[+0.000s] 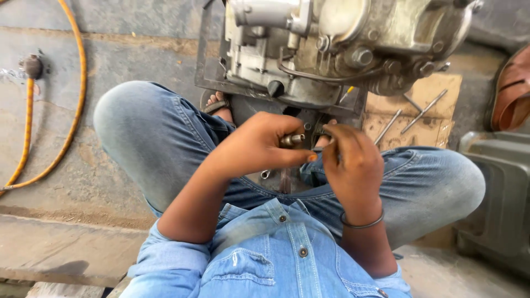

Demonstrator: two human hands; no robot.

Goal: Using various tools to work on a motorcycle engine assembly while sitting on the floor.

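Down over the lap goes the view, and both hands meet right at the centre: the left hand [259, 144] is closed around a small brass-coloured metal fitting [291, 139], thumb and fingers wrapped tight with the stub end poking out toward three o'clock, while the right hand [350, 160] comes in from the four o'clock side with its fingers curled onto a thin pale part at the fitting's tip, too small to make out. The fitting sits in the air above the knees, just below the engine [331, 44] that fills the twelve o'clock edge. As a judgement only, the work looks to be somewhere in the middle: the small piece is off the machine and in the hands, and several long metal rods [422, 112] lie loose on a cardboard sheet [436, 88] at two o'clock, apart from the engine, so plenty appears not yet back in place. The engine itself is greasy and grey, with a curved tube across its front and a black knob low down. The person squats in blue jeans and a denim shirt, a dark bangle [361, 223] on the right wrist. The ground is bare, dusty concrete; an orange hose [72, 110] loops away at nine o'clock, a brown sandal [513, 94] shows at three o'clock, and a grey plastic cover [497, 187] rests at four o'clock.
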